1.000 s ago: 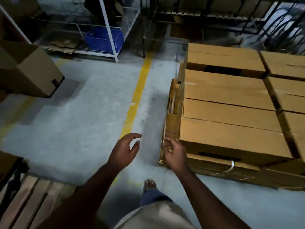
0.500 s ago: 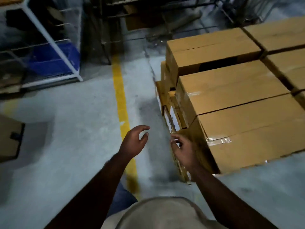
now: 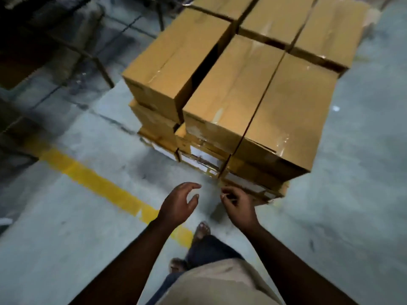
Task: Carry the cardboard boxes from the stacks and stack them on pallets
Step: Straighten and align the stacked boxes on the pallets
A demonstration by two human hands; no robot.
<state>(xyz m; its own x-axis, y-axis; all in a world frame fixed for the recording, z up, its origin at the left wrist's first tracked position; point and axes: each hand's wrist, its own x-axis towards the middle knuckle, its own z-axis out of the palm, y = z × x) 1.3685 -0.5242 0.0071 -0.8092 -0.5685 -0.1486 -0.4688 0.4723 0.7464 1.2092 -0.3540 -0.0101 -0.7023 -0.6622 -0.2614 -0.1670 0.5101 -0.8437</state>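
Observation:
A stack of brown taped cardboard boxes (image 3: 240, 84) stands on the concrete floor ahead of me, several across and at least two layers high, with white labels on the lower layer. Whatever lies under the stack is hidden. My left hand (image 3: 179, 203) hovers in front of the stack's near corner, fingers apart and curved, holding nothing. My right hand (image 3: 239, 205) is just below that corner with its fingers loosely curled and empty; I cannot tell whether it touches the lowest box (image 3: 253, 186).
A yellow floor line (image 3: 97, 183) runs diagonally across the grey concrete on my left. Dark metal rack legs (image 3: 103, 71) and shadowed shelving stand at the upper left. My foot (image 3: 201, 230) is planted on the floor below my hands.
My view has swung round the stack, so the boxes now lie straight ahead and the yellow line runs diagonally. Both hands keep their pose near the stack's lower corner.

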